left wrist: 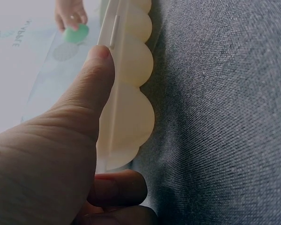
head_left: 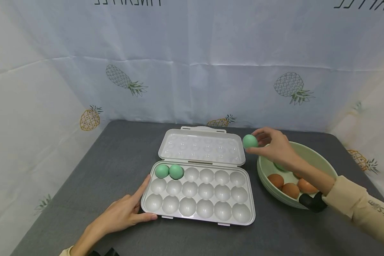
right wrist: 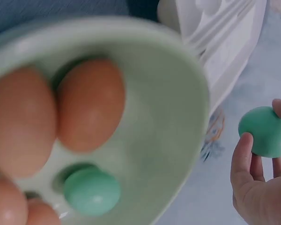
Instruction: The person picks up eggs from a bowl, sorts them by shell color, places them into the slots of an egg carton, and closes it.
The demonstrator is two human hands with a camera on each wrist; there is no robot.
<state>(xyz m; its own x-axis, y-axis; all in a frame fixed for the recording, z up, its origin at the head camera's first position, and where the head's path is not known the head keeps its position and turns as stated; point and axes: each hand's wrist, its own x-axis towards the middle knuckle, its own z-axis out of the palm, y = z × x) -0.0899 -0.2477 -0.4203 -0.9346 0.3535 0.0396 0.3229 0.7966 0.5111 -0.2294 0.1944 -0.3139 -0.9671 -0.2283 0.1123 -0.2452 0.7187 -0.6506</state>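
On the grey desk (head_left: 124, 156), a white egg tray (head_left: 198, 197) lies with its hinged lid (head_left: 201, 145) folded back flat behind it, 3 rows of 6 hollows facing up. 2 green eggs (head_left: 176, 171) sit side by side in the back row, at its left end. The left hand (head_left: 124, 211) is spread around the tray's near left corner, the thumb along the front edge and the index finger along the left side. Over to the right, the right hand (head_left: 272, 142) pinches a held egg (head_left: 249, 141), green too, between thumb and fingers, up off the desk, just beside the lid and near the rim of a pale green bowl (head_left: 321, 161). In that bowl I can see 4 brown eggs (head_left: 290, 191) and 1 more green egg (right wrist: 92, 191). A beige sleeve (head_left: 364, 206) with lettering covers the right forearm. Behind the desk hangs a pale cloth (head_left: 195, 89) printed with pineapples.
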